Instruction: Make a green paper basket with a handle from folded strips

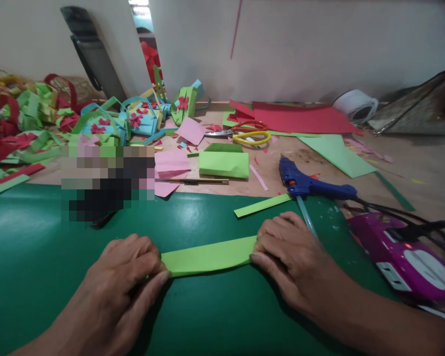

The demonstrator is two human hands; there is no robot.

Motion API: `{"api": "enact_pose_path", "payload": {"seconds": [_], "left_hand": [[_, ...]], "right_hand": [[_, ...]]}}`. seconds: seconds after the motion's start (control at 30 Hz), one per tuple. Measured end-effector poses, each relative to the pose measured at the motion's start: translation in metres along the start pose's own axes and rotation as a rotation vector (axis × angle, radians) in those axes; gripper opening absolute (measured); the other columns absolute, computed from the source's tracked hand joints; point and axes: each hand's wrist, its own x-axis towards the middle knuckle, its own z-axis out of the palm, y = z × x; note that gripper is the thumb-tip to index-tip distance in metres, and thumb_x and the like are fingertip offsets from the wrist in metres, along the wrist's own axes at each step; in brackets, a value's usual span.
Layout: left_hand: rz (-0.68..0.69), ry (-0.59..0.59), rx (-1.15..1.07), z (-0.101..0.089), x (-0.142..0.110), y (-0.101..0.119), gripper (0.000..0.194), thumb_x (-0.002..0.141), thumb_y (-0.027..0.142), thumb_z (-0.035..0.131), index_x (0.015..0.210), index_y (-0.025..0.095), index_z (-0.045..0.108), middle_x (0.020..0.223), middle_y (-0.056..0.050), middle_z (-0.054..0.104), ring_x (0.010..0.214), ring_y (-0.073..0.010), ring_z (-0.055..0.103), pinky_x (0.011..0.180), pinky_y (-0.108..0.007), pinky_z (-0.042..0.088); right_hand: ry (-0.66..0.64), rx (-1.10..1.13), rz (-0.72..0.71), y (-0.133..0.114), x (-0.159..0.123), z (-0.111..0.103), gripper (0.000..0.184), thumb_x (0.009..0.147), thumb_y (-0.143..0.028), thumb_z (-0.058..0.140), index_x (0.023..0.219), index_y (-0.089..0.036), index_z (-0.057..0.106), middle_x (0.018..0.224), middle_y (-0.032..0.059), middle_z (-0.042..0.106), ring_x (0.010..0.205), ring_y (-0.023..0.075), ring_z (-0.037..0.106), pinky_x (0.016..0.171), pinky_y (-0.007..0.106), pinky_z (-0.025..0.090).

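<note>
A light green paper strip (209, 255) stretches between my two hands, just over the dark green mat (207, 316). My left hand (128, 282) pinches its left end between thumb and curled fingers. At the other end, my right hand (289, 257) grips the strip the same way, hiding that tip. Beyond my right hand lies a narrower green paper strip (263, 205), its far end by a blue glue gun (311, 185) with a clear glue stick in it. A folded light green paper piece (224, 164) rests behind the mat.
Yellow-and-red-handled scissors (250, 134) and a thin pen-like stick (207, 181) lie at the back. Paper baskets with red flowers (137, 121) crowd the back left. Red paper sheets (296, 117) lie against the wall. A purple power strip (404, 257) with cables sits at right.
</note>
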Motion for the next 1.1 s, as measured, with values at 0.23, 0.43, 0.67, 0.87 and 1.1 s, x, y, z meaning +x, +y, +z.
{"api": "enact_pose_path", "payload": {"seconds": [0.23, 0.43, 0.67, 0.87, 1.1], "left_hand": [[-0.014, 0.032, 0.054, -0.002, 0.002, -0.005, 0.022, 0.09, 0.025, 0.04, 0.071, 0.019, 0.049, 0.071, -0.001, 0.045, 0.069, -0.0178, 0.041, 0.062, -0.031, 0.034], [0.001, 0.025, 0.062, -0.003, 0.006, -0.003, 0.024, 0.089, 0.023, 0.04, 0.066, 0.018, 0.047, 0.069, -0.001, 0.045, 0.067, -0.0174, 0.041, 0.059, -0.03, 0.033], [-0.08, 0.034, 0.065, -0.008, 0.011, 0.004, 0.028, 0.088, 0.021, 0.039, 0.061, 0.017, 0.046, 0.068, -0.002, 0.047, 0.065, -0.017, 0.044, 0.06, -0.032, 0.032], [-0.147, 0.05, 0.064, -0.008, 0.008, 0.002, 0.027, 0.088, 0.021, 0.038, 0.062, 0.017, 0.046, 0.07, -0.002, 0.047, 0.069, -0.0177, 0.044, 0.064, -0.034, 0.031], [-0.148, 0.074, 0.061, -0.004, 0.002, 0.001, 0.026, 0.089, 0.019, 0.037, 0.064, 0.018, 0.044, 0.073, -0.001, 0.045, 0.071, -0.0173, 0.042, 0.067, -0.035, 0.03]], "right_hand": [[0.038, -0.191, -0.068, 0.0, 0.007, 0.002, 0.028, 0.087, -0.018, 0.044, 0.061, -0.017, 0.051, 0.063, 0.0024, 0.049, 0.062, 0.0165, 0.04, 0.074, 0.04, 0.03], [0.036, -0.235, -0.084, 0.0, 0.009, 0.001, 0.031, 0.089, -0.021, 0.043, 0.059, -0.018, 0.053, 0.062, 0.003, 0.051, 0.059, 0.0165, 0.041, 0.075, 0.041, 0.031], [0.094, -0.259, -0.123, 0.003, 0.007, 0.003, 0.031, 0.089, -0.019, 0.044, 0.059, -0.018, 0.051, 0.06, 0.0011, 0.048, 0.059, 0.0168, 0.041, 0.076, 0.041, 0.031], [0.118, -0.235, -0.159, 0.006, 0.008, 0.004, 0.031, 0.089, -0.019, 0.044, 0.059, -0.019, 0.052, 0.06, 0.0004, 0.046, 0.058, 0.0168, 0.042, 0.077, 0.043, 0.031], [0.147, -0.239, -0.171, 0.006, 0.008, 0.004, 0.033, 0.09, -0.02, 0.042, 0.058, -0.019, 0.049, 0.058, -0.0001, 0.045, 0.057, 0.0167, 0.04, 0.076, 0.043, 0.03]]}}
